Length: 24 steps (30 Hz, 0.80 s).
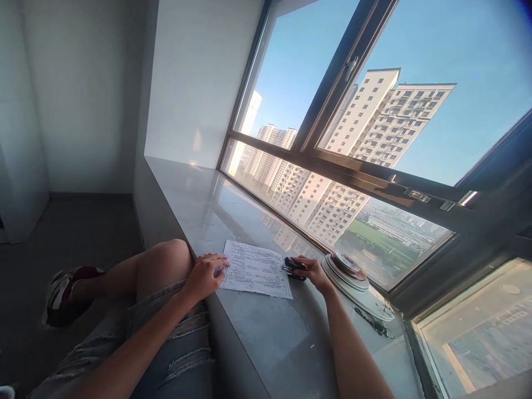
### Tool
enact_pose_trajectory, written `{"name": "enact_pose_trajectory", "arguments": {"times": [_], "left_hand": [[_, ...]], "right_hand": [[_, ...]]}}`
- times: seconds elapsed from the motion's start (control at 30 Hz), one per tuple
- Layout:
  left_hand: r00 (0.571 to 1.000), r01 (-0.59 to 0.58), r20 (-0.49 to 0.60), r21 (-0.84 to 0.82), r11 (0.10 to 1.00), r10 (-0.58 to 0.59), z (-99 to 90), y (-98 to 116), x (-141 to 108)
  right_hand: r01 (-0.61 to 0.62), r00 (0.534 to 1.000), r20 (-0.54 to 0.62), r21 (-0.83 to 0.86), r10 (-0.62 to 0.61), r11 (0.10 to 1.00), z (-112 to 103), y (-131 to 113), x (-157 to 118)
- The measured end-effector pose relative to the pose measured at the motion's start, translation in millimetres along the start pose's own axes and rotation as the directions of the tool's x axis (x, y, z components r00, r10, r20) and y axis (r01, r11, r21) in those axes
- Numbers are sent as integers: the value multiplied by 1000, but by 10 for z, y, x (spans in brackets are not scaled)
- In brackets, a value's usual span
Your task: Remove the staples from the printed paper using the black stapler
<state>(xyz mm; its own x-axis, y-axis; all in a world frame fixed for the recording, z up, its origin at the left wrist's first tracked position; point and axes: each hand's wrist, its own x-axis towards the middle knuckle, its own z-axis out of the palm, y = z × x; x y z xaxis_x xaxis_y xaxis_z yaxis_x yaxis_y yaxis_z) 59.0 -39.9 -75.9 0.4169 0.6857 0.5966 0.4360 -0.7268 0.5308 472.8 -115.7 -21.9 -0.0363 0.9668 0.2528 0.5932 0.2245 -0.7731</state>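
A sheet of paper (255,269) covered in writing lies on the grey window sill (270,332). My left hand (208,272) rests at the paper's left edge, its fingers curled around a small bluish thing that I cannot make out. Beside the paper's right edge is a black stapler-like object (294,268), with part of it shiny. My right hand (311,270) grips this object from the right, its fingers over the top. The palm of my right hand is hidden from view.
A stack of plates (353,280) stands right of my right hand by the window. Keys (379,327) on a dark strap lie beside it. The sill's front edge runs beside my bent legs. A wall (199,83) rises at the sill's far end.
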Motion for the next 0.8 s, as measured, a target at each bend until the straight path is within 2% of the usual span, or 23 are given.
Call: {"name": "enact_pose_trajectory", "arguments": {"times": [0.17, 0.3, 0.4, 0.57, 0.8], "left_hand": [[1000, 2, 9, 2, 1000, -2, -3, 4, -2], [1000, 6, 14, -5, 1000, -6, 0, 6, -10], [1000, 10, 10, 1, 1000, -10, 5, 6, -13], [1000, 3, 6, -4, 1000, -3, 7, 6, -10], [1000, 8, -6, -5, 1000, -8, 16, 5, -11]], "right_hand": [[74, 996, -42, 8, -74, 997, 84, -5, -3], [115, 993, -12, -85, -116, 990, 100, -133, 27], [89, 994, -39, -211, -99, 973, 209, -259, 142], [-4, 986, -142, -534, -84, 846, 476, -300, 306], [30, 988, -95, -654, -122, 756, 548, -338, 232]]}}
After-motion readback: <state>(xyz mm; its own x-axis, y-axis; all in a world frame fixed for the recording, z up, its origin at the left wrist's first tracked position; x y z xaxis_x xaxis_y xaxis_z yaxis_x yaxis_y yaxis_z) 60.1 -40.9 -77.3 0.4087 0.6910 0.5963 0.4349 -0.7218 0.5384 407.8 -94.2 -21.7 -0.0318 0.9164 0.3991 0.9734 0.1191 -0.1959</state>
